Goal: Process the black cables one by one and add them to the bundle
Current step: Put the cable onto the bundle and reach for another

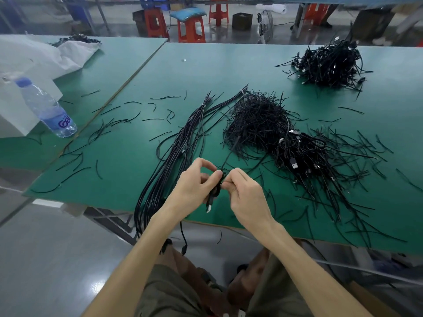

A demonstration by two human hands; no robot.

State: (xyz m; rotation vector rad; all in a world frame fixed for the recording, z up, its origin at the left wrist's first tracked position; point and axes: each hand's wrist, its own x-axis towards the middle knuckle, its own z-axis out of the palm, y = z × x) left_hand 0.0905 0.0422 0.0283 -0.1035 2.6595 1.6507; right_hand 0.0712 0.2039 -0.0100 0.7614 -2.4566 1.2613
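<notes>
My left hand (194, 186) and my right hand (245, 193) meet above the near edge of the green table (128, 161). Between them they pinch a small coiled black cable (216, 191); its silver plug hangs down below my left hand. A thin black strand runs up from the coil toward the piles. Left of my hands lies the bundle of long straight black cables (180, 143), tied near its far end with white ties and drooping over the table edge. A heap of coiled cables with USB plugs (297, 154) sits to the right.
A mound of short black ties (256, 120) lies mid-table, and another cable heap (329, 65) sits far right. Loose black ties are scattered over the table. A water bottle (48, 108) and a white sack (34, 56) are at left. Red stools (190, 28) stand beyond.
</notes>
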